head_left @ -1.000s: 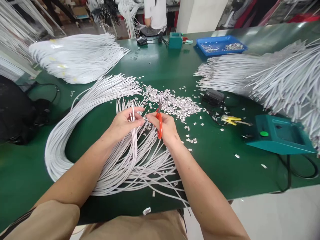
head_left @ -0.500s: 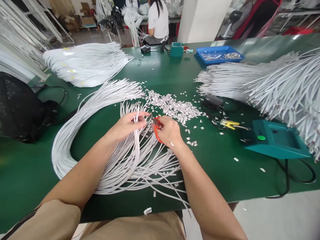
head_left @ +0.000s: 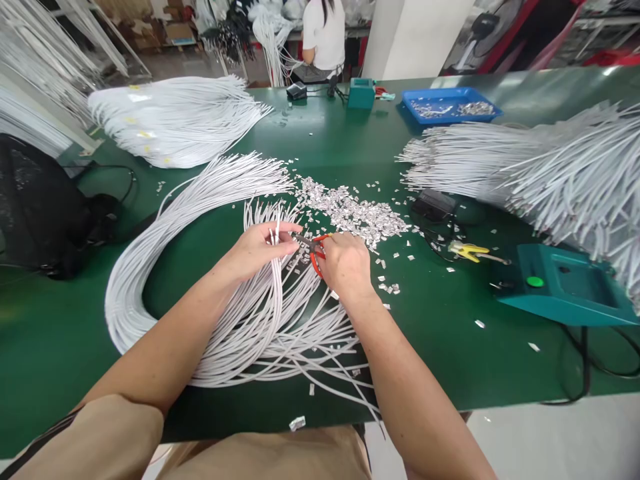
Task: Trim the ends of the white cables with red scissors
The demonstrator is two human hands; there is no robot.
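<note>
Several white cables [head_left: 277,280] run up through my left hand [head_left: 257,250], whose thumb and fingers are closed round them near their ends. My right hand [head_left: 346,265] grips pliers with red-orange handles [head_left: 316,257]. The pliers' dark jaws point left and reach the fingertips of my left hand; what lies between the jaws is too small to make out. Beneath both hands a large curved bundle of white cables [head_left: 127,287] spreads over the green table [head_left: 430,360]. Just beyond my hands lies a heap of small silvery-white scraps [head_left: 350,210].
More cable bundles lie at the back left [head_left: 170,120] and right [head_left: 465,160]. A teal device [head_left: 565,283], yellow-handled tool [head_left: 467,251] and black adapter [head_left: 434,205] sit right. A blue tray [head_left: 450,107] stands behind, a black bag [head_left: 37,207] left. A person [head_left: 324,40] sits beyond the table.
My right hand has moved slightly right and turned, and more of the pliers' jaws now shows between the hands. My left hand still holds the cables. The whole view has shifted a little.
</note>
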